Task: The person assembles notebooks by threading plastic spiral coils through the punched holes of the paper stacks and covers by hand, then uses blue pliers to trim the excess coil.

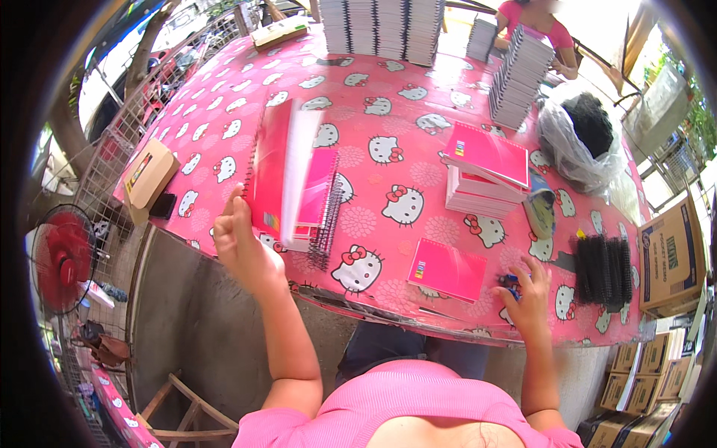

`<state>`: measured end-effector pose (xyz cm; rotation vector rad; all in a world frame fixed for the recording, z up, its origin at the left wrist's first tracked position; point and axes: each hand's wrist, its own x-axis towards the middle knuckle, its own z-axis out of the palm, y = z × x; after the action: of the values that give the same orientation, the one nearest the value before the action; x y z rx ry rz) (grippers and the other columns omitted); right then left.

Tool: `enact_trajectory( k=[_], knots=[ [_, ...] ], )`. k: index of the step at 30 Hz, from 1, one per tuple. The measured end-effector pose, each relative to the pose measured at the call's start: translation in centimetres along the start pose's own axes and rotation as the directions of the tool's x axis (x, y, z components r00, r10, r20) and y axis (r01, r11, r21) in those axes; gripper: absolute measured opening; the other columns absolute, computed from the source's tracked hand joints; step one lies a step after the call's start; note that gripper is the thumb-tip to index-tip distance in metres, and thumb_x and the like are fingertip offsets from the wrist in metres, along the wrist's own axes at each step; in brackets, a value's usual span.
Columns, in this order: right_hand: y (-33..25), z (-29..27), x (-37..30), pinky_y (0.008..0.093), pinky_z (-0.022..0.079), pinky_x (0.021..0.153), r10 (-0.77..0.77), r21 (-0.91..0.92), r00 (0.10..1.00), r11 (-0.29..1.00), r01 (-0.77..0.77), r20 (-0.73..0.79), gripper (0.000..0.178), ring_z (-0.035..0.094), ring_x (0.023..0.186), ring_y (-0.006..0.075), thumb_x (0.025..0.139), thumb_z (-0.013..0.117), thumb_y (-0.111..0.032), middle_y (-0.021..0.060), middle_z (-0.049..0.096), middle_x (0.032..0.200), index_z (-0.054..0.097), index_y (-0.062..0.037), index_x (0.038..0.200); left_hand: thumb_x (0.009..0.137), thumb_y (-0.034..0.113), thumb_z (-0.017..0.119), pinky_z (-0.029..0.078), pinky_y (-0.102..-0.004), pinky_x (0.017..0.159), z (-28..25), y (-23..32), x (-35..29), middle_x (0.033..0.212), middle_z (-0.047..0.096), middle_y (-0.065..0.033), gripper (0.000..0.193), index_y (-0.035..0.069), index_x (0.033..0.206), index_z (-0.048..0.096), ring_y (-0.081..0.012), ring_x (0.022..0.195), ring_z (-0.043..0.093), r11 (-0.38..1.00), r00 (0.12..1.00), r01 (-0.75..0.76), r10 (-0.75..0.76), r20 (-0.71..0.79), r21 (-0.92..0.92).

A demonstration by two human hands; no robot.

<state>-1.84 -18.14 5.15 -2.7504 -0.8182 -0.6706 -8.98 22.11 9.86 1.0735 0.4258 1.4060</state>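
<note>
My left hand (250, 243) grips a pink spiral notebook (270, 175) by its lower left corner near the coil, and the notebook stands tilted with its pages blurred. Behind it, a stack of pink spiral notebooks (323, 183) lies on the table, black coils facing right. Fingers spread, my right hand (530, 299) is low over the table beside a small blue-handled tool (510, 282), partly hidden by the fingers. Just left of that hand lies a flat pink notebook cover or pad (448, 270) with no coil visible.
Pink-covered pads (485, 168) are stacked mid-right, with a bundle of black coils (603, 272) nearer. A plastic bag (582, 142) holds black material. Tall notebook stacks (381, 30) stand at the back, where another person (541, 22) sits. Cardboard box (672, 257) at right; fan (63, 257) at left.
</note>
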Motion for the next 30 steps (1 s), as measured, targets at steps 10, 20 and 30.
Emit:
enact_trajectory(
  k=[10,20,30],
  knots=[
    [-19.2,12.3,22.4,0.037,0.049,0.077,0.057,0.949,0.992,0.303,0.088,-0.11,0.026,0.062,0.087,0.0303,0.09,0.062,-0.026,0.0178,0.064,0.095,0.062,-0.0005,0.097,0.096,0.016,0.054,0.048,-0.0303,0.081,-4.1,-7.0,1.2,0.113,0.061,-0.0189,0.02,-0.001,0.084,0.053,-0.0146,0.09,0.058,0.986,0.996,-0.012,-0.004,0.094,0.166],
    [-24.5,12.7,21.6,0.0402,0.042,0.087,0.182,0.962,0.963,0.223,0.158,-0.2,0.021,0.051,0.099,0.0301,0.091,0.055,-0.019,0.0143,0.057,0.096,0.057,-0.0018,0.103,0.098,0.021,0.051,0.045,-0.0317,0.087,-3.0,-6.7,-0.3,0.105,0.06,-0.0127,0.022,-0.001,0.097,0.054,-0.0159,0.095,0.056,0.943,0.992,-0.108,0.121,-0.022,0.315],
    [-1.6,2.8,3.6,0.0311,0.043,0.084,0.415,0.751,0.888,0.646,-0.136,-0.196,0.02,0.052,0.098,0.0187,0.095,0.054,-0.019,0.0113,0.055,0.111,0.06,-0.0008,0.102,0.081,0.031,0.075,0.05,-0.0484,0.075,5.7,13.1,-10.9,0.102,0.06,-0.0267,0.033,0.006,0.071,0.056,-0.0363,0.091,0.062,0.976,0.291,0.198,0.029,0.956,-0.09]
  ],
)
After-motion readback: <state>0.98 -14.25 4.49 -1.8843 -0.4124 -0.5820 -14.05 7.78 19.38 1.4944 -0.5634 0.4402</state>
